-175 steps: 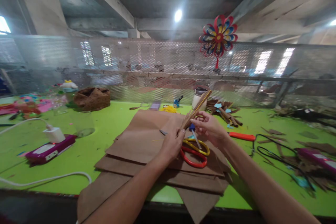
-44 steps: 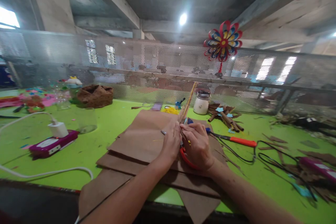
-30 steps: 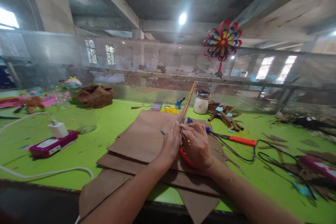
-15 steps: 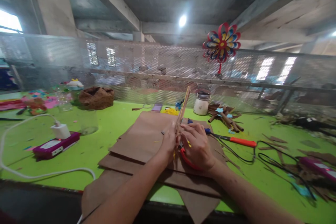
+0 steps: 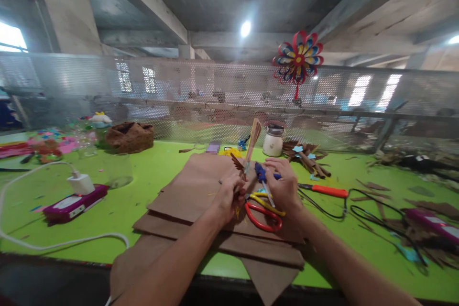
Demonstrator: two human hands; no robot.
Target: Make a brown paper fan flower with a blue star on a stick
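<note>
My left hand is closed around the lower end of an upright bundle of brown paper strips. A fan of darker brown strips sticks out at its left side. My right hand has its fingers bent around a blue glue gun, partly hidden by the hand. A pale stick points down from the gun. Below it, scissors with a red handle loop and a yellow cord-like piece lie on stacked brown paper sheets.
A red-handled tool with a black cord lies at right, near brown scraps. Behind stand a white jar and rolled brown pieces. At left are a purple power strip, a clear cup and a brown paper bag.
My right hand has come away from the brown strips, moving right to the glue gun. The left hand keeps the bundle, now less covered. The scissors' red loop has come into fuller view.
</note>
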